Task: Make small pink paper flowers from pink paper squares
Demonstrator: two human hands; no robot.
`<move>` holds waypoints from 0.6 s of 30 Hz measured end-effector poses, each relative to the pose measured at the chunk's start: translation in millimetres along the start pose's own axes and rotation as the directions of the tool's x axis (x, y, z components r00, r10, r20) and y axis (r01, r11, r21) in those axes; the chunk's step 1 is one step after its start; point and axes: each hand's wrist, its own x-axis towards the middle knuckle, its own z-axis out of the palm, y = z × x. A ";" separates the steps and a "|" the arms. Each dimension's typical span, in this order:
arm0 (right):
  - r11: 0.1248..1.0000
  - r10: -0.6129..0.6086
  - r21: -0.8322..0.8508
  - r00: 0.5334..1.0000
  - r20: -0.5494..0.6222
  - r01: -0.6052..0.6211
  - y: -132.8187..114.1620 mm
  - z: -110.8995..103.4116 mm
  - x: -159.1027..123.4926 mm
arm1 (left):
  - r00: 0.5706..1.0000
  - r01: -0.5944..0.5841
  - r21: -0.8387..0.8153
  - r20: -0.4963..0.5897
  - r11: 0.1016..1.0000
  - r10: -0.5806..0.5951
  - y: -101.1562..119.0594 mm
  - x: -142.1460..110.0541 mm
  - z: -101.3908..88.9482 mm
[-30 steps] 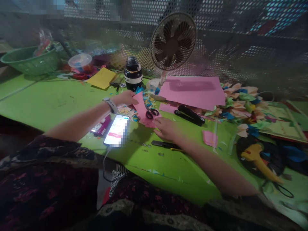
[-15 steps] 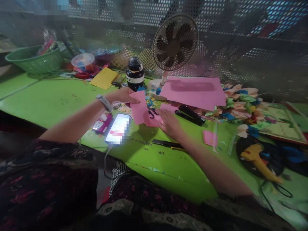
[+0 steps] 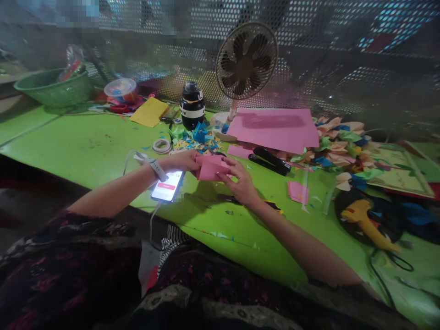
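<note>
A piece of pink paper (image 3: 210, 168) is held between both hands above the green table (image 3: 192, 213). My left hand (image 3: 185, 162), with a watch on the wrist, pinches its left edge. From the other side my right hand (image 3: 240, 181) grips the right edge between thumb and fingers. Just behind the paper, dark scissors (image 3: 222, 155) are mostly hidden. A lit phone (image 3: 167, 189) lies below my left wrist. Partly covered by my right forearm is a black and yellow cutter (image 3: 273, 206).
Paper scraps (image 3: 197, 142) and a tape roll (image 3: 161, 146) lie behind my hands. Beyond stand a black bottle (image 3: 192, 107) and a fan (image 3: 246, 62). A stapler (image 3: 270, 161), pink sheets (image 3: 275, 130), paper flowers (image 3: 343, 140) and a yellow glue gun (image 3: 367, 222) are to the right.
My left hand has come down and right with the pink paper, which now looks smaller and folded. My right hand has moved from beside the scissors onto the paper's right edge.
</note>
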 end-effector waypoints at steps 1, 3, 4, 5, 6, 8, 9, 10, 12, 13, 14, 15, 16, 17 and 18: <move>0.992 0.077 0.096 0.997 0.026 -0.079 0.2 1.1 -1.5 | 0.999 -0.019 -0.033 0.031 0.999 0.020 -3.5 -2.4 4.6; 0.939 0.197 0.259 0.972 0.127 -0.225 0.2 3.8 -4.0 | 0.997 -0.033 -0.084 0.067 0.996 0.038 -9.3 -7.3 10.7; 0.908 0.232 0.314 0.957 0.176 -0.278 0.0 5.4 -5.0 | 0.997 -0.026 -0.096 0.073 0.995 0.033 -11.2 -9.9 11.9; 0.882 0.252 0.353 0.945 0.208 -0.313 -0.5 7.4 -5.7 | 0.997 -0.012 -0.100 0.072 0.995 0.019 -12.2 -12.7 11.9; 0.862 0.263 0.381 0.938 0.224 -0.333 -1.1 9.4 -6.3 | 0.998 0.008 -0.100 0.066 0.995 -0.001 -12.4 -15.6 11.0; 0.847 0.273 0.409 0.938 0.216 -0.340 -3.0 13.5 -7.4 | 0.998 0.060 -0.111 0.043 0.992 -0.055 -11.0 -22.1 7.9; 0.850 0.269 0.408 0.940 0.208 -0.333 -4.2 15.2 -8.1 | 0.996 0.085 -0.134 0.020 0.987 -0.083 -10.0 -25.7 6.6; 0.859 0.260 0.399 0.946 0.195 -0.319 -5.6 16.3 -9.1 | 0.994 0.107 -0.173 -0.004 0.979 -0.109 -9.3 -29.3 6.1; 0.888 0.231 0.369 0.960 0.159 -0.275 -8.6 17.3 -12.3 | 0.990 0.114 -0.279 -0.049 0.954 -0.133 -9.6 -36.0 9.1; 0.902 0.219 0.350 0.966 0.136 -0.254 -10.2 17.3 -14.7 | 0.990 0.090 -0.325 -0.073 0.941 -0.120 -10.9 -38.7 13.2; 0.913 0.213 0.331 0.971 0.111 -0.238 -11.8 17.1 -17.3 | 0.991 0.055 -0.362 -0.098 0.930 -0.096 -12.8 -40.6 18.9; 0.921 0.213 0.315 0.973 0.083 -0.229 -13.4 16.8 -20.2 | 0.990 0.006 -0.378 -0.130 0.926 -0.059 -15.1 -41.6 26.2; 0.925 0.216 0.306 0.975 0.057 -0.223 -14.9 16.4 -23.1 | 0.985 -0.044 -0.379 -0.172 0.924 -0.024 -17.5 -41.5 34.7; 0.928 0.219 0.302 0.975 0.032 -0.218 -16.4 15.8 -25.9 | 0.977 -0.072 -0.386 -0.212 0.919 -0.012 -19.6 -40.3 43.8; 0.930 0.221 0.300 0.975 0.003 -0.211 -17.8 14.9 -28.5 | 0.966 -0.096 -0.400 -0.257 0.912 -0.011 -21.0 -38.0 53.2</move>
